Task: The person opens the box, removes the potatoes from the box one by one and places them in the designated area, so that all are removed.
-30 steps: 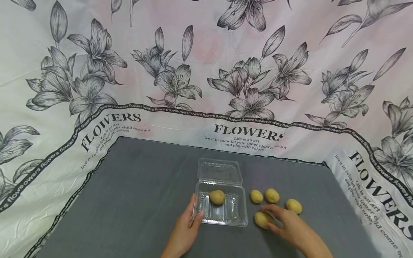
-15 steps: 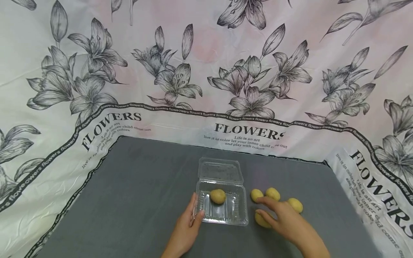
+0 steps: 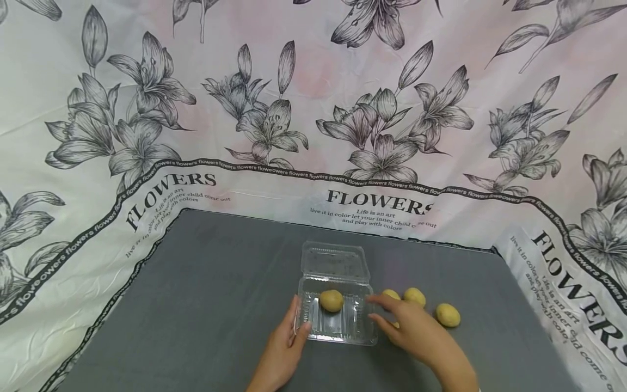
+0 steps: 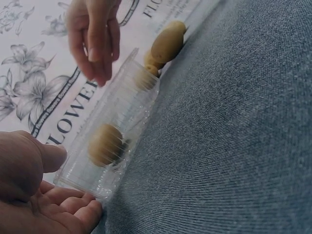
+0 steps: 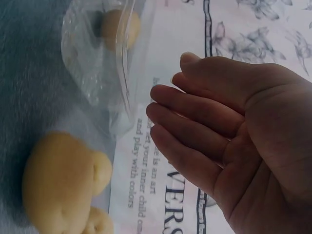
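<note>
A clear plastic clamshell box (image 3: pixel 343 341) sits on the table, its lid (image 3: pixel 335 262) folded back. Inside lies one potato (image 3: pixel 331 301), toward the back of the base. My left hand (image 3: pixel 281 348) holds the box's left side, thumb at the rim and fingers low along the wall (image 4: pixel 73 180). Above the box's right edge hovers my right hand (image 3: pixel 413 329), with nothing in it; the right wrist view shows its fingers (image 5: pixel 195 141) extended and slightly bent. A large potato (image 5: pixel 58 183) near that hand is mostly hidden behind it in the head view.
Right of the box, more potatoes lie on the grey tabletop (image 3: pixel 220 283): one (image 3: pixel 390 294) partly behind my right hand, one (image 3: pixel 414 296) beside it and one (image 3: pixel 448 315) farther right. A flower-printed cloth (image 3: pixel 274 188) hangs along the back and sides.
My right hand has left the near potato and moved left to the box's right edge, holding nothing. The left hand, box and potato inside stay where they were.
</note>
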The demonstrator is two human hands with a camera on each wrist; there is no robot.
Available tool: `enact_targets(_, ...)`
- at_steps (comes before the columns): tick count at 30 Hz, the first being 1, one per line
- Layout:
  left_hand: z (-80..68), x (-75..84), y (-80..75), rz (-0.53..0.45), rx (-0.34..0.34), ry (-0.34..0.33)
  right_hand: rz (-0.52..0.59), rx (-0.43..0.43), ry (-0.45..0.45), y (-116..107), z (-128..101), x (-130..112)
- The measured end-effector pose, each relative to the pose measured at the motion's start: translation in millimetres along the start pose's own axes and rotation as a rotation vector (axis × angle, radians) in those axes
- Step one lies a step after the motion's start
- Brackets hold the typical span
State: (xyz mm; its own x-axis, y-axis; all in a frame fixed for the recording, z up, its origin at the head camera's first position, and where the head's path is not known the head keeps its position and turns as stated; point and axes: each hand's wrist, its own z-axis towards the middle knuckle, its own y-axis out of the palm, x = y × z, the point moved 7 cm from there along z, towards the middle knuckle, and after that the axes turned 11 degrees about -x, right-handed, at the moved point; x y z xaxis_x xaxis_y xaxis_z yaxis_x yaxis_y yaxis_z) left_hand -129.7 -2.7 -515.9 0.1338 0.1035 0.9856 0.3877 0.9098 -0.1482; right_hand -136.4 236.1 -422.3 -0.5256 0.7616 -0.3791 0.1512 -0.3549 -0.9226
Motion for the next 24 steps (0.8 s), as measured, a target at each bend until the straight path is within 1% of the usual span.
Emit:
enact_targets(3, -0.2, 0.4, 0.1, -0.004, -0.001, 0.003, -0.008, -0.022, 0.000, 5.3, 6.8, -2.7)
enact_targets(7, -0.5, 1.0, 0.1, -0.008, -0.004, 0.007, 0.010, -0.062, -0.023, 14.5, 15.8, -7.5)
enact_targets(13, -0.6, 1.4, -0.8, 0.019, -0.004, 0.007, 0.040, -0.109, -0.051, 26.7, 26.3, -12.9)
enact_targets(18, -0.2, -0.1, -0.9, 0.040, -0.007, 0.002, 0.055, -0.135, -0.052, 32.1, 31.4, -15.3)
enact_targets(24, -0.4, -0.7, -1.3, 0.057, -0.008, -0.020, 0.061, -0.156, -0.046, 37.8, 36.5, -16.4)
